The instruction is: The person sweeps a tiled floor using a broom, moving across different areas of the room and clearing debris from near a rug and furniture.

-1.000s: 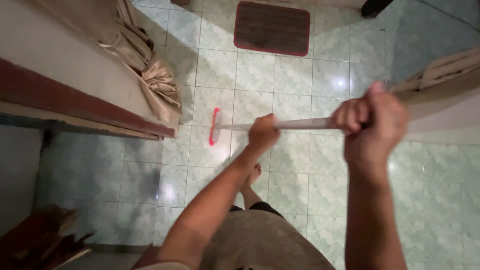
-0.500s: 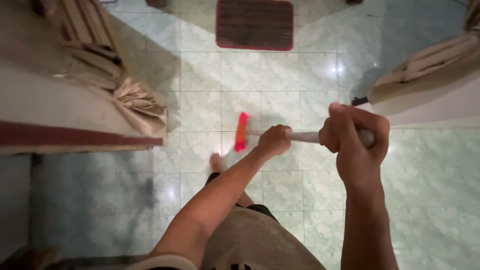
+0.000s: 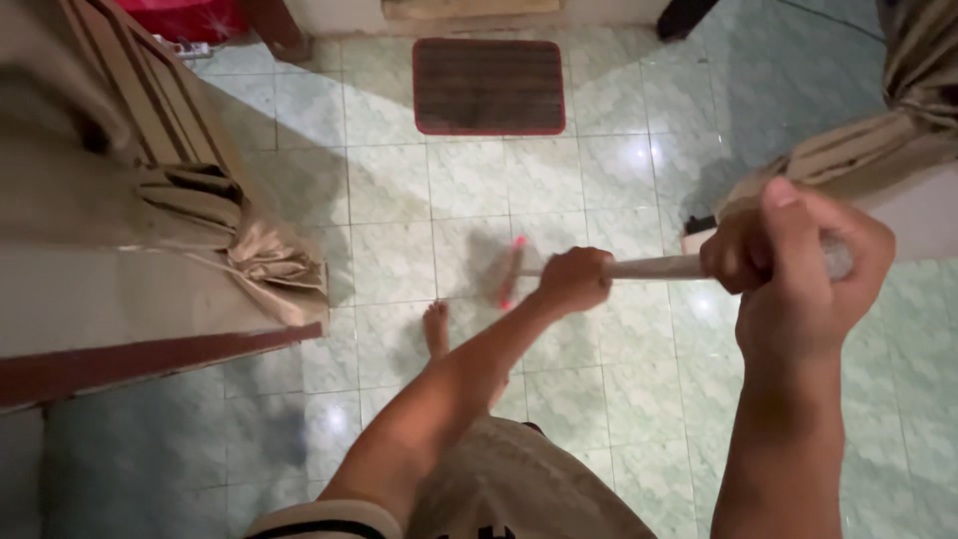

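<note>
Since 0.5 s ago, the red mop head has been swung edge-on and blurred, just beyond the left hand. Both hands are closed around the pale mop handle; the right hand is wrapped at its near end. A bare foot is seen below the left hand on the tiled floor.

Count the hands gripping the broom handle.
2. The left hand grips the handle lower down, near the red broom head; the right hand grips its upper end, closer to the camera.
</note>
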